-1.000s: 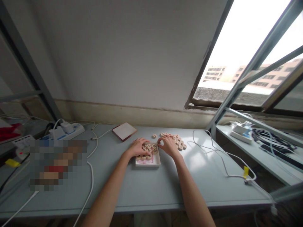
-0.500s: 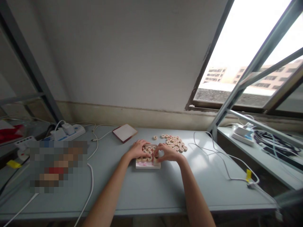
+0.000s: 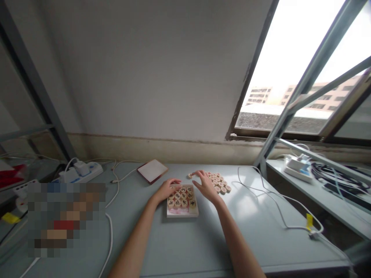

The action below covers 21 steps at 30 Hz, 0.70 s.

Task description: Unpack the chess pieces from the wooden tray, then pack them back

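Note:
A shallow white box sits on the desk in front of me, with rows of round xiangqi pieces bearing dark characters. Its near strip shows a pinkish floor. My left hand rests at the box's far left corner, fingers stretched over the edge and some pieces. Beyond the box's right side, my right hand hovers with thumb and index finger apart and nothing between them. Its index fingertip is close to a lone xiangqi piece; whether they touch I cannot tell. Behind that hand lies a cluster of loose pieces, partly covered.
A white panel with a dark red edge, perhaps the lid, lies at the back left. White cables run along the left, and another cable loops at right. A power strip stands back left, beside a blurred-out area.
My right hand has left the box, where its fingers were at the right-hand pieces, and moved up toward the lone piece. My left hand stays at the box. The view has tilted slightly.

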Motion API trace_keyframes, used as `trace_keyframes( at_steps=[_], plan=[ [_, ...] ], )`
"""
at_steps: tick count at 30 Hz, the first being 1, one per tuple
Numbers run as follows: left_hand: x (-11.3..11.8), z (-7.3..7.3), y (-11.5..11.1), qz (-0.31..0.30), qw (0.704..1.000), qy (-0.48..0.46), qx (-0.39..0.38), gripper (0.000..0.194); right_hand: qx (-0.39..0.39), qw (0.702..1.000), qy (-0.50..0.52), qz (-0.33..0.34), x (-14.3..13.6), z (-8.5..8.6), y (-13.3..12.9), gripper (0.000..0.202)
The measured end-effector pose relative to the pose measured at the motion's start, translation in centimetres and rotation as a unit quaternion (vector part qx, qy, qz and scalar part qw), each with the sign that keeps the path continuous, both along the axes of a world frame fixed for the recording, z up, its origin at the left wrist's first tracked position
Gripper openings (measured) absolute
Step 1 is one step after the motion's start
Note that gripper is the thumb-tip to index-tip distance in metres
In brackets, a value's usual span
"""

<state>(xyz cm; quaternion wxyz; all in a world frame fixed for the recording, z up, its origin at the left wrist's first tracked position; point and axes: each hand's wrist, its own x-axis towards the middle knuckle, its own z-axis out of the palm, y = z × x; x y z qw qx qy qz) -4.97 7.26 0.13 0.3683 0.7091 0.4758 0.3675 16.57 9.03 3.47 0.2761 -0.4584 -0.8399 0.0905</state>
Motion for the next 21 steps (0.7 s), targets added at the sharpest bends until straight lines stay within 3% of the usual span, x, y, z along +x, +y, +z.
trace_keyframes(
  at_steps=[2, 6, 9, 13, 17, 21],
  plan=[
    [0.0, -0.1, 0.1, 0.001, 1.0, -0.008, -0.006, 0.04, 0.052, 0.995, -0.066, -0.054, -0.8, -0.7, 1.1, 0.036],
    [0.0, -0.2, 0.3, 0.005, 1.0, -0.007, -0.006, 0.037, 0.069, 0.981, -0.178, -0.04, -1.6, -1.4, 2.6, 0.034],
    [-0.1, -0.4, 0.4, 0.009, 1.0, -0.012, -0.007, 0.037, 0.062, 0.981, -0.176, -0.045, -1.2, -1.4, 2.7, 0.022],
    [-0.1, -0.6, 0.4, 0.007, 1.0, -0.02, -0.004, 0.036, 0.059, 0.994, -0.087, -0.043, -0.2, -0.9, 1.5, 0.017],
    [-0.1, -0.4, 0.4, 0.012, 1.0, -0.009, 0.021, 0.032, -0.037, 0.997, 0.037, 0.057, -0.3, 0.5, -1.0, 0.025],
    [0.0, -0.2, 0.2, 0.02, 1.0, -0.002, 0.018, 0.03, -0.143, 0.972, 0.058, 0.179, -2.3, 1.2, -4.1, 0.022]
  ],
)
